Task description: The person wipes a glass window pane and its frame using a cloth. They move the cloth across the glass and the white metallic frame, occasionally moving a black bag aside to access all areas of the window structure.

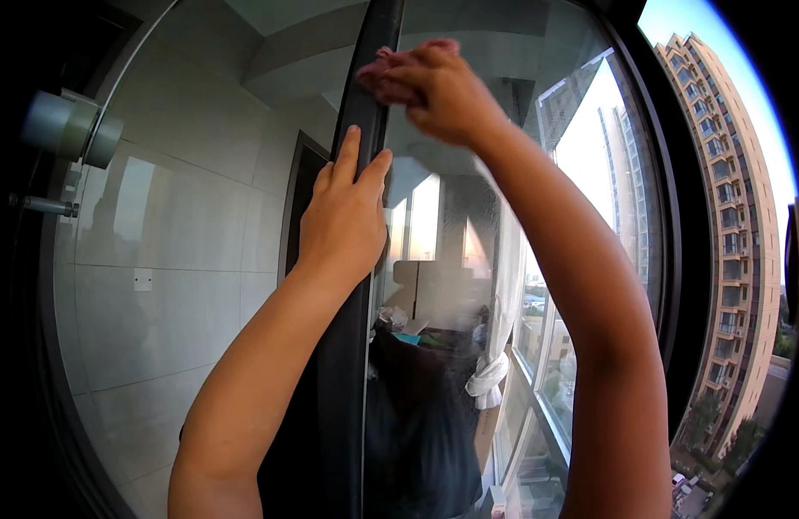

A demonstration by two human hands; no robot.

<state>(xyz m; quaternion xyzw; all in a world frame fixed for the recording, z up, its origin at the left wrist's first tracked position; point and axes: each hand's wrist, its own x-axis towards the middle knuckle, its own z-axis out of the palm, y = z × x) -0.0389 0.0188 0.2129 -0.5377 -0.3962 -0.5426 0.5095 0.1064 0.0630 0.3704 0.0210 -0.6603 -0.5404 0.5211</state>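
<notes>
High up, my right hand grips a crumpled reddish-pink cloth. The cloth lies over the upper part of a dark upright window frame and the edge of the glass pane beside it. Lower down, my left hand rests on the same frame with its fingers stretched upward and apart, holding nothing. Both forearms are raised from the lower edge. Blur softens the right hand and the cloth a little.
A glass panel with a round metal fitting stands at the left before a grey tiled wall. Reflections of a room and a knotted white curtain show in the pane. Outside at the right rises a tall tan building, with ground far below.
</notes>
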